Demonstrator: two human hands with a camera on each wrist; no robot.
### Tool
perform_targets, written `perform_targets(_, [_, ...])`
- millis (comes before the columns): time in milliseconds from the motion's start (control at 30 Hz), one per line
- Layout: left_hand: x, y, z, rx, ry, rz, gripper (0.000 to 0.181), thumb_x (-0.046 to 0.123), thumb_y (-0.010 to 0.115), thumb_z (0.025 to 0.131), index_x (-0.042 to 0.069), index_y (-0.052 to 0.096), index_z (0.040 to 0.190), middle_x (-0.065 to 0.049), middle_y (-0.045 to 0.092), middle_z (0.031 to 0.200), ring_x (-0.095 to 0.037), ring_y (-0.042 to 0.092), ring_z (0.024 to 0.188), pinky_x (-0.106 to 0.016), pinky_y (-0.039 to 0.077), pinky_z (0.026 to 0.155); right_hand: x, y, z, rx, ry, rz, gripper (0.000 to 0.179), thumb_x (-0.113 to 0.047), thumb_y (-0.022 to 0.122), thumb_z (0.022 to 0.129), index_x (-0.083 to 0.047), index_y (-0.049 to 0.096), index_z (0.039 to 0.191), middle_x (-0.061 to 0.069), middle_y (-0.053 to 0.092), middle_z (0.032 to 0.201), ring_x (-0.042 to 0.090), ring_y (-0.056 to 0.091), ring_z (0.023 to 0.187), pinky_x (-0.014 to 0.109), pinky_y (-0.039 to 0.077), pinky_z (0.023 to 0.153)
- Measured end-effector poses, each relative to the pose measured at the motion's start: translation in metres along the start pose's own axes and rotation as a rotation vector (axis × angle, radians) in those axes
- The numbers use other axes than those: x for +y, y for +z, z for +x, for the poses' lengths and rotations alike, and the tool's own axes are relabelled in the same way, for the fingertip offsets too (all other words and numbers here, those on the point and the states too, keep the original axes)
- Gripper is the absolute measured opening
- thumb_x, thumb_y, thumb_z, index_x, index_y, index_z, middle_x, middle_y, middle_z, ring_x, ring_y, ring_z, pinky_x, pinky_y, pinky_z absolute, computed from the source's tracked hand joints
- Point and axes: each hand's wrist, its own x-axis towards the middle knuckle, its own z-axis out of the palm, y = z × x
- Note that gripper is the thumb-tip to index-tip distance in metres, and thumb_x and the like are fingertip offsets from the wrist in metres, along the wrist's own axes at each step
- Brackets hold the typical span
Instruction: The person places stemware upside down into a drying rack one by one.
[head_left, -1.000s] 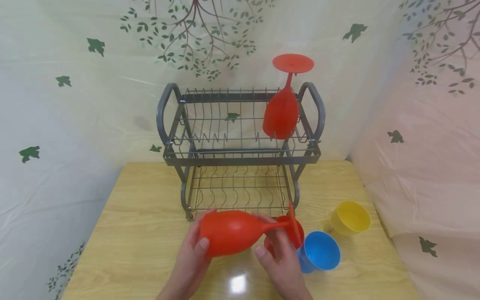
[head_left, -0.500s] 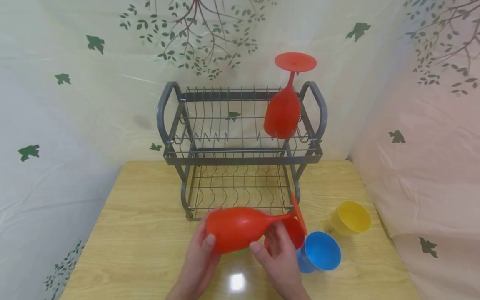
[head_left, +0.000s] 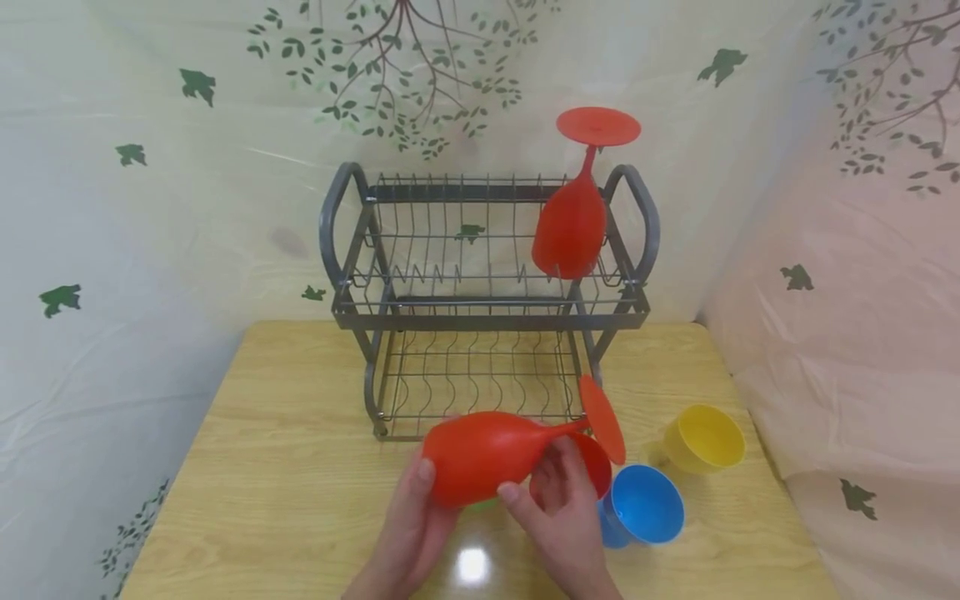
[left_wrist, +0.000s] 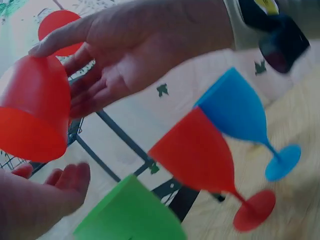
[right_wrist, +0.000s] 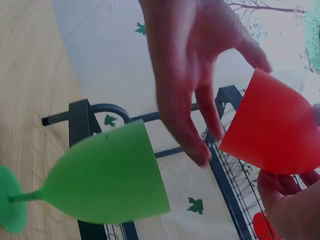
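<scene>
A red plastic goblet [head_left: 487, 458] lies sideways in the air between the hands, its mouth to the left and foot to the right. My right hand [head_left: 562, 508] holds it where bowl meets stem, fingers curled underneath. My left hand [head_left: 416, 517] is at the mouth end. The left thumb reaches the rim, while in the right wrist view the straight fingers [right_wrist: 197, 150] stand apart from the bowl. A green goblet [right_wrist: 107, 177] stands beneath, mostly hidden in the head view. Another red goblet [left_wrist: 200, 150] stands upright behind the right hand.
A dark two-tier dish rack [head_left: 491, 321] stands at the back. One red goblet [head_left: 573, 225] rests upside down at its upper right. A blue goblet [head_left: 647, 504] and a yellow goblet [head_left: 705, 439] stand on the wooden table [head_left: 300, 467] at the right.
The held red goblet has shifted slightly right, and its foot has tilted up and turned more toward the camera. My left hand has moved right along with it.
</scene>
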Motion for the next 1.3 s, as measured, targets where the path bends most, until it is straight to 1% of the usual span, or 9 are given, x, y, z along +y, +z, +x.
perform_targets(133, [0.005, -0.004, 0.004, 0.079, 0.059, 0.267, 0.051, 0.028, 0.046, 0.111, 0.001, 0.038, 0.153, -0.012, 0.053, 0.147, -0.021, 0.054, 0.134, -0.037, 0.044, 0.114, 0.000, -0.008, 0.002, 0.047, -0.008, -0.034, 0.063, -0.004, 0.076, 0.092, -0.011, 0.046, 0.147, 0.004, 0.057, 0.143, 0.017, 0.056, 0.133, 0.029, 0.055, 0.098])
perform_targets(267, [0.019, -0.008, 0.007, 0.208, 0.216, 0.651, 0.042, 0.003, 0.042, 0.106, -0.007, 0.044, 0.146, -0.021, 0.055, 0.145, -0.018, 0.056, 0.133, -0.029, 0.046, 0.111, -0.002, -0.017, 0.005, 0.080, -0.014, -0.063, 0.063, -0.003, 0.074, 0.093, -0.012, 0.047, 0.149, 0.006, 0.057, 0.143, 0.017, 0.057, 0.131, 0.028, 0.056, 0.095])
perform_targets(400, [0.039, -0.014, 0.015, 0.170, 0.490, 0.892, 0.047, -0.010, 0.046, 0.096, -0.008, 0.049, 0.143, -0.017, 0.055, 0.145, -0.021, 0.051, 0.137, -0.028, 0.039, 0.117, -0.007, -0.023, 0.006, 0.100, -0.008, -0.099, 0.061, -0.005, 0.074, 0.094, -0.017, 0.049, 0.148, 0.003, 0.059, 0.141, 0.018, 0.057, 0.130, 0.028, 0.058, 0.091])
perform_targets(567, [0.064, -0.018, 0.033, 0.130, 0.815, 1.145, 0.055, 0.011, 0.057, 0.091, -0.014, 0.050, 0.140, -0.018, 0.054, 0.147, -0.031, 0.043, 0.145, -0.040, 0.030, 0.124, -0.011, -0.026, 0.006, 0.119, -0.044, -0.128, 0.058, -0.003, 0.074, 0.093, -0.014, 0.051, 0.146, 0.003, 0.061, 0.139, 0.021, 0.058, 0.128, 0.028, 0.059, 0.090])
perform_targets(800, [0.091, -0.012, 0.055, 0.089, 1.058, 1.364, 0.065, 0.027, 0.056, 0.095, -0.015, 0.046, 0.142, -0.033, 0.043, 0.152, -0.048, 0.030, 0.149, -0.058, 0.021, 0.125, -0.013, -0.028, 0.005, 0.118, -0.062, -0.111, 0.059, -0.001, 0.073, 0.093, -0.014, 0.051, 0.147, 0.005, 0.060, 0.140, 0.022, 0.058, 0.129, 0.028, 0.059, 0.091])
perform_targets(900, [0.101, -0.012, 0.066, 0.067, 1.115, 1.469, 0.069, 0.035, 0.053, 0.099, -0.007, 0.040, 0.153, -0.027, 0.033, 0.162, -0.047, 0.023, 0.152, -0.062, 0.016, 0.124, -0.014, -0.029, 0.005, 0.117, -0.070, -0.113, 0.059, 0.001, 0.072, 0.093, -0.015, 0.052, 0.147, 0.006, 0.060, 0.140, 0.022, 0.058, 0.128, 0.028, 0.059, 0.091])
perform_targets(1000, [0.108, -0.016, 0.075, 0.082, 1.123, 1.594, 0.075, 0.044, 0.050, 0.101, 0.002, 0.033, 0.160, -0.018, 0.024, 0.169, -0.039, 0.017, 0.156, -0.062, 0.012, 0.125, -0.015, -0.030, 0.005, 0.119, -0.070, -0.136, 0.060, -0.001, 0.072, 0.094, -0.016, 0.052, 0.148, 0.005, 0.061, 0.140, 0.021, 0.059, 0.128, 0.027, 0.059, 0.090])
perform_targets(1167, [0.117, -0.026, 0.083, 0.133, 1.049, 1.811, 0.079, 0.050, 0.045, 0.102, 0.007, 0.024, 0.164, -0.018, 0.018, 0.171, -0.039, 0.017, 0.156, -0.064, 0.014, 0.124, -0.019, -0.031, 0.006, 0.122, -0.063, -0.172, 0.061, -0.005, 0.074, 0.094, -0.018, 0.051, 0.148, 0.002, 0.061, 0.139, 0.020, 0.059, 0.126, 0.026, 0.059, 0.090])
perform_targets(1300, [0.122, -0.030, 0.085, 0.111, 0.986, 1.872, 0.081, 0.048, 0.048, 0.101, 0.005, 0.021, 0.164, -0.026, 0.020, 0.167, -0.045, 0.027, 0.152, -0.064, 0.026, 0.121, -0.023, -0.032, 0.007, 0.119, -0.090, -0.181, 0.059, -0.003, 0.074, 0.093, -0.015, 0.052, 0.146, 0.003, 0.062, 0.138, 0.020, 0.060, 0.125, 0.025, 0.058, 0.091])
